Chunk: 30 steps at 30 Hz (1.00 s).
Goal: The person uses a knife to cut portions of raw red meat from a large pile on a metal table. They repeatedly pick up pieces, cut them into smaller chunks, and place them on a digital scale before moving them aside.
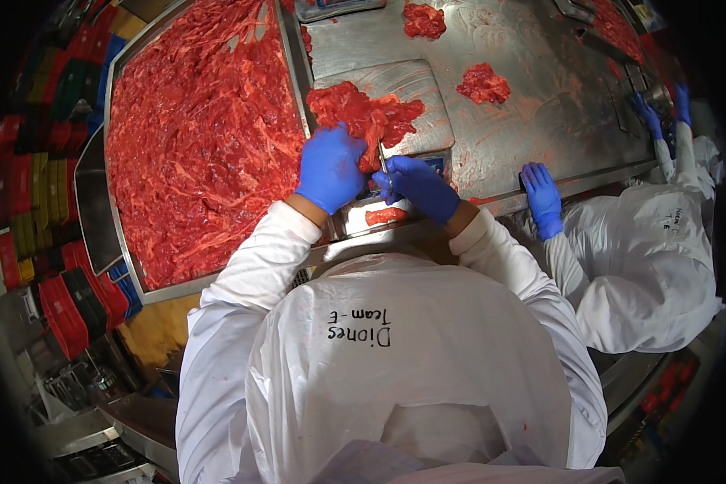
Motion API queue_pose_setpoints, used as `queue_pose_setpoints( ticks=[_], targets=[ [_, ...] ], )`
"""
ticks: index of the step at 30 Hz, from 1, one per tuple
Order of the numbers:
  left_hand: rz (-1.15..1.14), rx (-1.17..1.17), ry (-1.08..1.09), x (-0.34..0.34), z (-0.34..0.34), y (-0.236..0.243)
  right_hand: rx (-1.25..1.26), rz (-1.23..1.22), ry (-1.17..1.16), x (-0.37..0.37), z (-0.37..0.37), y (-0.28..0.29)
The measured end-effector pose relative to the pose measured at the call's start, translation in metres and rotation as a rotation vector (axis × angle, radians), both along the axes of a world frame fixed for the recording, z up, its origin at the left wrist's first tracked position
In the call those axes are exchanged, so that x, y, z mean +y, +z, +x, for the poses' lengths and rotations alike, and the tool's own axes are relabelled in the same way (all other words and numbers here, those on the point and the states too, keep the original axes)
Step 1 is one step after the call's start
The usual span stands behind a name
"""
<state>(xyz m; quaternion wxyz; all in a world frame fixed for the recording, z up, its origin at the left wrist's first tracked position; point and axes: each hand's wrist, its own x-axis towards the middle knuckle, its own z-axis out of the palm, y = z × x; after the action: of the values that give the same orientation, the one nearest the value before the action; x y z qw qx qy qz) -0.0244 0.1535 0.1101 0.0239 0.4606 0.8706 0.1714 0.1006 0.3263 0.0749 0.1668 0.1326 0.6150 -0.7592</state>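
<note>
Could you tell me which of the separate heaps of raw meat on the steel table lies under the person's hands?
The heap on the scale plate: the left hand rests on its near edge. The two smaller heaps lie apart, farther back, untouched.

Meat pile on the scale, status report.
Left hand on meat pile. Right hand grips knife. Co-worker's hand apart, on table edge.

Red meat pile (363, 113), blue gloves (both hands), white sleeves (250, 266)
</note>
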Motion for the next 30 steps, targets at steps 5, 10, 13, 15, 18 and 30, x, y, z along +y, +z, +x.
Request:
queue_pose_setpoints(
  ticks=[5, 10, 13, 15, 18, 30],
  targets=[
    [0.09, -0.001, -0.116, -0.007, -0.008, -0.004, -0.087, 0.098, 0.017, -0.004, -0.009, 0.02],
    [0.048, -0.088, -0.196, -0.01, -0.014, 0.001, -0.149, -0.026, -0.054, -0.007, -0.019, 0.026],
    [0.03, -0.107, -0.275, -0.009, -0.013, 0.005, -0.087, -0.122, -0.173, 0.004, -0.025, 0.027],
    [0.101, -0.176, -0.168, -0.008, -0.014, 0.0, -0.063, -0.074, -0.154, 0.025, -0.028, 0.031],
    [0.056, -0.116, -0.002, -0.013, -0.026, -0.003, -0.028, -0.042, 0.05, 0.061, -0.003, 0.033],
    [0.003, 0.035, -0.124, -0.013, -0.018, 0.003, -0.117, -0.063, 0.118, 0.008, -0.033, 0.035]
  ],
)
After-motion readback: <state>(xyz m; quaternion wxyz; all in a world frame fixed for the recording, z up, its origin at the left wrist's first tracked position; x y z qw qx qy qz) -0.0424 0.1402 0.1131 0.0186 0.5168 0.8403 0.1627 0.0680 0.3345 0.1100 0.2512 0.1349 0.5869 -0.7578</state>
